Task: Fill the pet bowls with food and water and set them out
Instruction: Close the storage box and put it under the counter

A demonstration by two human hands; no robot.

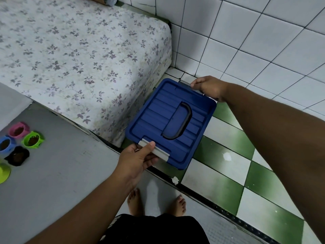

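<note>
- The left hand (137,159) grips the near grey latch (154,150) of the blue box (158,117), thumb on top. The right hand (208,87) curls over the far latch (185,83).
- The box sits hard against the mattress (79,55) corner, over the tiled floor (228,173); I cannot tell whether it is resting or lifted.
- The pink bowl (18,130), green bowl (33,139), blue bowl (5,144) and black bowl (17,155) cluster at the left edge of the grey mat (61,173), holding brown food.

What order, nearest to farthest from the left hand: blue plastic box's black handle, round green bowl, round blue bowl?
1. Black handle on the blue box, up-right of the left hand.
2. Green bowl, on the grey mat, leftward.
3. Blue bowl, farther left, at the edge.
</note>
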